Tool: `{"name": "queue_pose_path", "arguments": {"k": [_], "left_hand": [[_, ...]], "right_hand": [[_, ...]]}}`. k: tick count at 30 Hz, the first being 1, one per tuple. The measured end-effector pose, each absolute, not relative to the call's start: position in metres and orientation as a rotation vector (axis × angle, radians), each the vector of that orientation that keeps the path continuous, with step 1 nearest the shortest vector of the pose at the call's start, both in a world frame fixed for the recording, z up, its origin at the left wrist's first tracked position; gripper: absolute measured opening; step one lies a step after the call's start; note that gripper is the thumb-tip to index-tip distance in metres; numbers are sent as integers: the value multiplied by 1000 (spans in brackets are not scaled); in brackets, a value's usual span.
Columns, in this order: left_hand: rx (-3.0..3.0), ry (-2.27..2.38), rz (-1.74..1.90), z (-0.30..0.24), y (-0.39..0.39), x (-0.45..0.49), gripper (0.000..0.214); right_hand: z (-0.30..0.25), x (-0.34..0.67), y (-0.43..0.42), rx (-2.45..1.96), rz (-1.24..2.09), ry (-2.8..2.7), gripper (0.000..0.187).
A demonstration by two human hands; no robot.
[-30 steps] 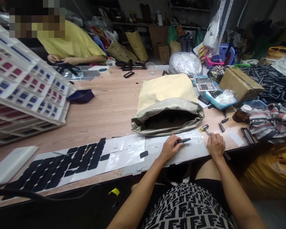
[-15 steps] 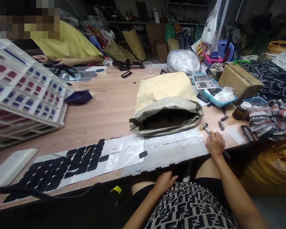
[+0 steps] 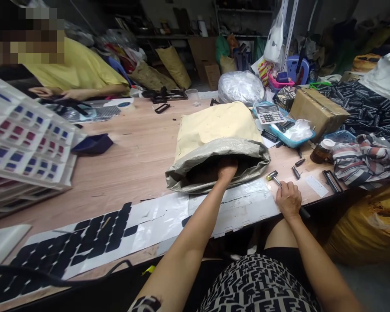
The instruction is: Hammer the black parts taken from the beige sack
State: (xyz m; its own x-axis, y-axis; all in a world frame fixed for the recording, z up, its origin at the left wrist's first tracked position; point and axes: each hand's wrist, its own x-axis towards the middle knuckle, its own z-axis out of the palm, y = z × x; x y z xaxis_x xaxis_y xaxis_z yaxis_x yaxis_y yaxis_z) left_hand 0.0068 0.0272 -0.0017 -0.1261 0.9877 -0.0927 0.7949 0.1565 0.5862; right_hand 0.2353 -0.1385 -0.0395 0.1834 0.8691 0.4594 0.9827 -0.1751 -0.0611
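Observation:
My left hand [image 3: 228, 170] reaches into the mouth of a cream paper sack [image 3: 214, 123] with a folded-back woven rim; its fingers are hidden in the dark inside. At the table edge, my right hand [image 3: 288, 200] is closed around the handle of a small hammer [image 3: 273, 176], whose yellow-tipped head points away from me. Under my left arm lies a pale grey board [image 3: 243, 203]. Left of it, black rounded pieces [image 3: 100, 229] sit in rows on a white sheet [image 3: 149, 216].
A white plastic rack [image 3: 29, 143] and a dark blue tray [image 3: 94, 144] stand at the left. To the right are a calculator [image 3: 269, 114], a cardboard box [image 3: 318, 110], a brown jar [image 3: 321, 151] and striped cloth [image 3: 360, 162]. A person in yellow [image 3: 81, 71] sits across the table.
My left hand has gone from my lap up into the sack's mouth. My right hand keeps its hold on the hammer. The view has shifted slightly to the right.

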Motion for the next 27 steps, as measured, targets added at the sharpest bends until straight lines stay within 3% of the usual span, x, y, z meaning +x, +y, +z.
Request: {"name": "queue_pose_path", "arguments": {"k": [6, 11, 17, 23, 27], "left_hand": [[1678, 2000, 467, -14, 46, 13, 36], [1754, 1909, 671, -5, -4, -12, 36], [2162, 1437, 845, -28, -76, -37, 14], [2167, 1388, 902, -63, -82, -34, 21], [2077, 1363, 934, -65, -78, -33, 17]], "right_hand": [[-36, 232, -140, -2140, -442, -1758, 23], [-34, 231, -140, -2145, -417, -1757, 24], [-37, 232, -139, -2137, -425, -1756, 24], [-32, 237, -137, -2131, -397, -1763, 25], [-26, 235, -140, -2057, -192, -1716, 29]]}}
